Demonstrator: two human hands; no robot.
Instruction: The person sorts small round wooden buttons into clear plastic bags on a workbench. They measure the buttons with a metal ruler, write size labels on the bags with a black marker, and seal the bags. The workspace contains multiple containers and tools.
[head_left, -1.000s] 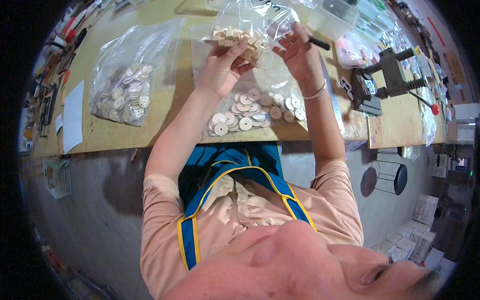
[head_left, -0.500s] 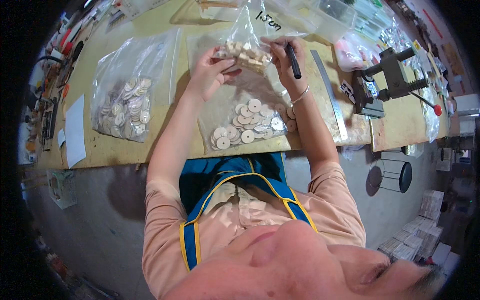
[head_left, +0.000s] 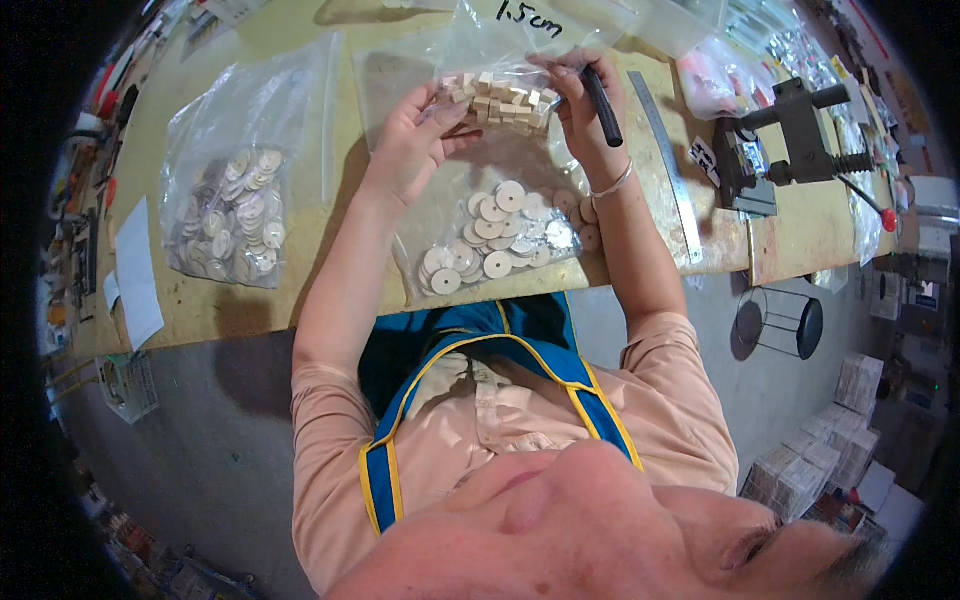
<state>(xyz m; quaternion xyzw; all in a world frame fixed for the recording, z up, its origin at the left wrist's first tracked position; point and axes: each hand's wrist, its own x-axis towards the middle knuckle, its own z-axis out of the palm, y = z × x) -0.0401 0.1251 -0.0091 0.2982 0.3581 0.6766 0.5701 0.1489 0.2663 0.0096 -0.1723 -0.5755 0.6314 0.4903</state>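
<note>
My left hand [head_left: 410,150] grips the left side of a clear plastic bag of small pale wooden blocks [head_left: 510,105], with black handwriting on its upper part. My right hand [head_left: 590,125] pinches the bag's upper right and also holds a black marker [head_left: 604,105], tip end hidden. Below them on the bench, a flat clear bag holds several pale round discs with centre holes [head_left: 488,228]. Another bag of similar discs [head_left: 228,215] lies to the left.
A metal ruler [head_left: 668,165] lies beside my right forearm. A dark hand press [head_left: 800,140] with a red-knobbed lever stands at the right. White paper [head_left: 138,275] lies at the left edge of the worktable [head_left: 290,315]. A stool [head_left: 808,328] stands on the floor.
My right hand has closed on the bag's top with the marker now angled downward. The bag of blocks shifted slightly down, then up, and its writing has turned into fuller view.
</note>
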